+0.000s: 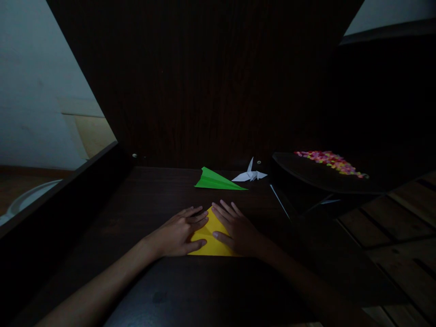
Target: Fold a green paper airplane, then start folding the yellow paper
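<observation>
Two folded pieces, a green plane [218, 180] and a white crane [250, 175], lie on the far part of the table [156, 186] and look finished to me. The yellow paper [213, 227] is the one in work: it lies flat on the table in front of me, nearer than the other two and apart from them, its straight edge toward me and its far end narrowing to a point. I judge it partly folded, with its main shape begun; nothing stands up from it as the crane's parts do. How many folds are left I cannot tell, since my palms cover both its sides.

My left hand [179, 231] lies palm down over the left side, fingers slanting inward and slightly parted, thumb reaching across the paper. My right hand [240, 229] mirrors it on the right, fingers fanned toward the point, thumb held away from them. Neither hand pinches anything; both are spread on the sheet, though how hard they press I cannot tell.
</observation>
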Demonstrator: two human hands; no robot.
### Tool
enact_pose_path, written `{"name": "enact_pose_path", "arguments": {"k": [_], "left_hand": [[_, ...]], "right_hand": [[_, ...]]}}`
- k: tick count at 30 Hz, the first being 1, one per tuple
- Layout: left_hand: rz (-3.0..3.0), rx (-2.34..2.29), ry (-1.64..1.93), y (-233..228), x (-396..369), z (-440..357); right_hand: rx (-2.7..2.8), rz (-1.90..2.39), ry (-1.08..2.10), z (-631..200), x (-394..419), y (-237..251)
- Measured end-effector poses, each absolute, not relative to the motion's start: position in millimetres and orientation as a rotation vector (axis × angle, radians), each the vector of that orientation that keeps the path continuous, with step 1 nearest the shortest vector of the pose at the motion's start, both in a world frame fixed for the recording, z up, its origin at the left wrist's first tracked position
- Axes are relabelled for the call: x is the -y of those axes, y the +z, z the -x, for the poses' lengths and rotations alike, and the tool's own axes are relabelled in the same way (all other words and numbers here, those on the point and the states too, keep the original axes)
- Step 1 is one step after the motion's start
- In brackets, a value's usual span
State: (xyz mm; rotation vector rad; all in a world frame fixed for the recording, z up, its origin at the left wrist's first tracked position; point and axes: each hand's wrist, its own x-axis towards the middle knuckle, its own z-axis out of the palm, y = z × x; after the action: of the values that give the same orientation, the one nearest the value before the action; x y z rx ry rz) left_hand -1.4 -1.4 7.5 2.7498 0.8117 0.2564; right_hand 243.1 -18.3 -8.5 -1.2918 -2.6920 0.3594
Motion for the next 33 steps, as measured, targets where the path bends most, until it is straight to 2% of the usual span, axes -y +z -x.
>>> {"name": "enact_pose_path", "arguments": {"k": [14, 33], "left_hand": [[-2.757, -0.83, 0.246, 9, -2, 7], [-2.85, -0.766, 0.288, 17, -2, 10]], "right_hand": [[2.659, 1.426, 0.279, -263, 5, -15], [2.663, 1.393, 0.246, -275, 1, -20]]}}
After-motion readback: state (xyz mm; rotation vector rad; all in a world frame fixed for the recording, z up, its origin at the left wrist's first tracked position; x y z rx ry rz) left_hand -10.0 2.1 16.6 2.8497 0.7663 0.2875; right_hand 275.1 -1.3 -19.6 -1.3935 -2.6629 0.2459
